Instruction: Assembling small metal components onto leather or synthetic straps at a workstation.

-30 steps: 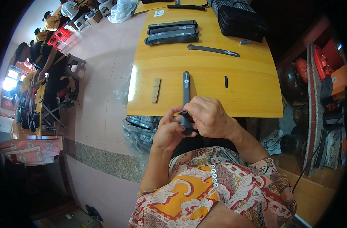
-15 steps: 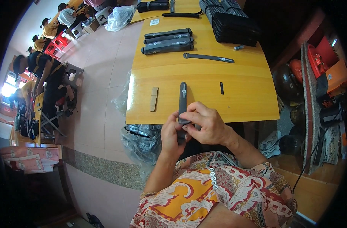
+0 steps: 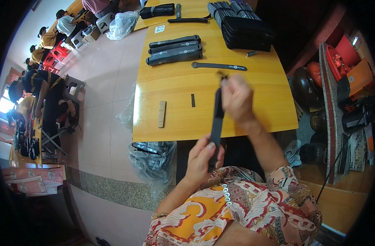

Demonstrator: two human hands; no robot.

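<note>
A long black fabric strap [image 3: 216, 127] stretches between my hands at the table's near edge. My left hand [image 3: 201, 162] grips its lower end, the thumb laid along it. Higher up, my right hand [image 3: 238, 98], blurred by motion, is closed round the strap's upper end. A short dark strip [image 3: 193, 100] lies on the table left of the strap. Farther left is a folded brown piece [image 3: 162, 114], flat on the wood. One loose black strap with a pale print [image 3: 219, 66] lies beyond my right hand. Bundled black straps [image 3: 175, 49] are stacked at the far left.
The yellow wooden table [image 3: 273, 110] carries a big pile of black straps [image 3: 247, 30] at the back right and a small dark object [image 3: 252, 53]. Plastic bags [image 3: 152, 160] hang below its left edge. Shelving with jars [image 3: 308, 90] stands right. Other people [image 3: 41, 82] sit left.
My right hand has moved up and away from the left, drawing the strap out between them. A short strip shows where the strap was; another, farther right, is out of sight.
</note>
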